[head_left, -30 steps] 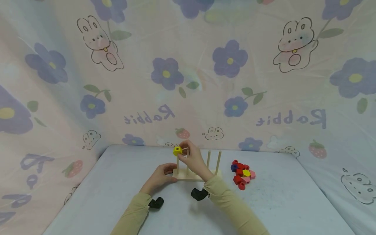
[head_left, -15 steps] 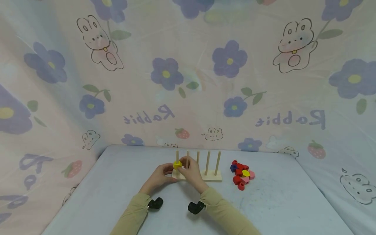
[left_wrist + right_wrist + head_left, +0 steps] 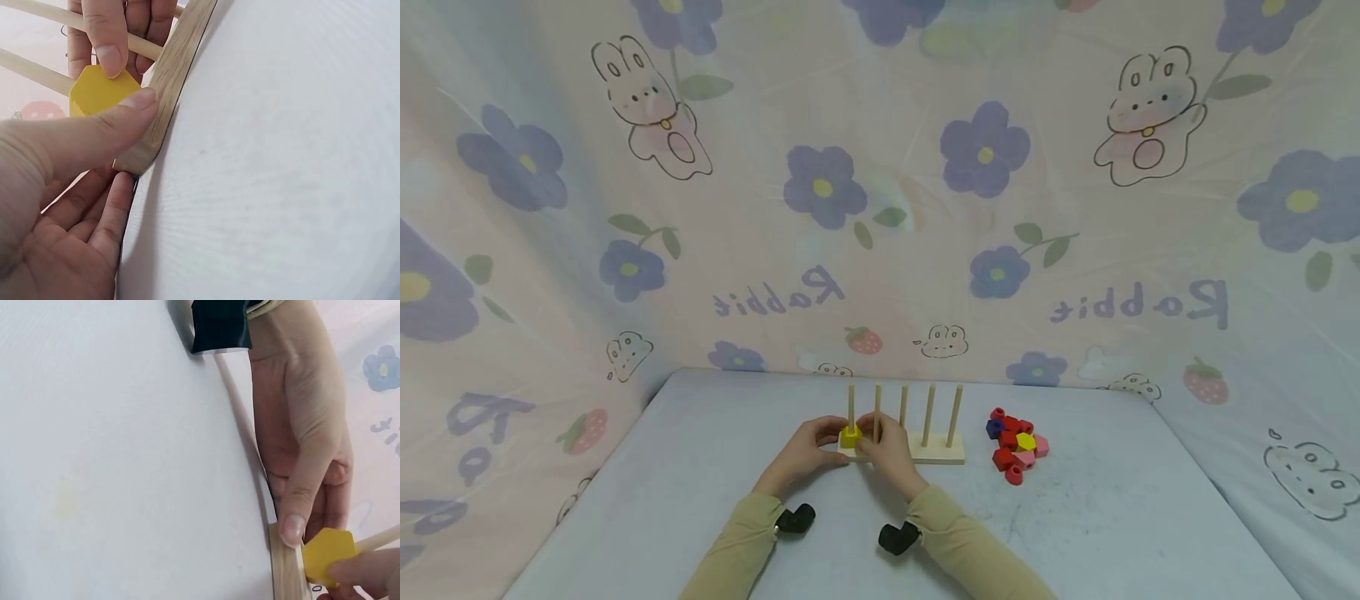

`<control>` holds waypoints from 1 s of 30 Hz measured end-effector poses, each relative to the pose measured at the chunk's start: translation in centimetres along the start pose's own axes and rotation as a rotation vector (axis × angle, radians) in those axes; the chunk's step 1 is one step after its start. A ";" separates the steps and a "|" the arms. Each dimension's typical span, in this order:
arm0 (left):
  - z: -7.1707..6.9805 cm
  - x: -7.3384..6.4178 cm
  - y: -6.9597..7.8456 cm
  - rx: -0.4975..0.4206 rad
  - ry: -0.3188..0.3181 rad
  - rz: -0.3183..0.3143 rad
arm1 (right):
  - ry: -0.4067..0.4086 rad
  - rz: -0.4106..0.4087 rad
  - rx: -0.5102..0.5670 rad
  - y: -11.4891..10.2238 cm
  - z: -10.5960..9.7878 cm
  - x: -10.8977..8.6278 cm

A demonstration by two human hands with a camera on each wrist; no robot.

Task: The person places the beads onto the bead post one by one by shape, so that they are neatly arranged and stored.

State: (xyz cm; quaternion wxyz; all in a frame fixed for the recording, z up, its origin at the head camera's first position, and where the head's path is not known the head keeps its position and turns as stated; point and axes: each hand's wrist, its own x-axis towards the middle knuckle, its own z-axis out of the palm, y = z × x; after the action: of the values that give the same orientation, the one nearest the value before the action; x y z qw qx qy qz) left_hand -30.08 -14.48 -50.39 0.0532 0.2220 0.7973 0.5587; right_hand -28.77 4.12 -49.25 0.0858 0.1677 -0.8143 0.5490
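Observation:
A yellow hexagonal bead [image 3: 850, 437] sits low on the leftmost peg of a wooden peg stand [image 3: 938, 451]. My right hand [image 3: 891, 456] holds this bead; in the left wrist view its thumb [image 3: 111, 57] presses on the bead's edge. My left hand [image 3: 803, 457] grips the left end of the stand's base. Its thumb [image 3: 294, 526] lies along the front of the base in the right wrist view, and other fingers reach behind. Several bare pegs rise to the right, partly behind my right hand.
Right of the stand lies a loose cluster of beads: red beads [image 3: 1003, 459], a dark blue bead [image 3: 995, 428], a yellow bead [image 3: 1026, 442] and pink beads [image 3: 1041, 446]. A patterned curtain [image 3: 895, 250] hangs behind the white table [image 3: 1097, 517].
My right hand has lowered the yellow bead from the top of the leftmost peg down to the base. My left hand stays at the stand's left end.

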 end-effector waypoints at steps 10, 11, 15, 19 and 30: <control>0.1 0.3 -0.6 0.016 -0.005 -0.022 | -0.163 -0.032 0.007 -0.1 -3.0 -2.3; 0.1 0.3 -0.6 0.018 -0.002 -0.032 | -0.184 -0.037 0.003 -0.2 -3.5 -2.8; 0.0 0.2 -0.6 0.040 0.003 -0.043 | -0.247 -0.028 -0.003 -0.2 -6.1 -4.8; -0.2 0.1 -0.4 0.034 0.010 -0.053 | -0.276 -0.028 0.016 -0.3 -9.2 -6.5; 0.0 0.2 -0.1 0.040 -0.005 -0.057 | -0.153 -0.049 -0.153 1.1 -19.6 -7.9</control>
State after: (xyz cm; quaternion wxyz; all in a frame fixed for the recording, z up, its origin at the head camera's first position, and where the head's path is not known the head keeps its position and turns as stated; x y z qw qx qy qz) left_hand -30.34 -14.43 -50.46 0.0667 0.2018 0.8142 0.5403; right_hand -22.69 24.06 -45.29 0.0492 0.2218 -0.8538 0.4685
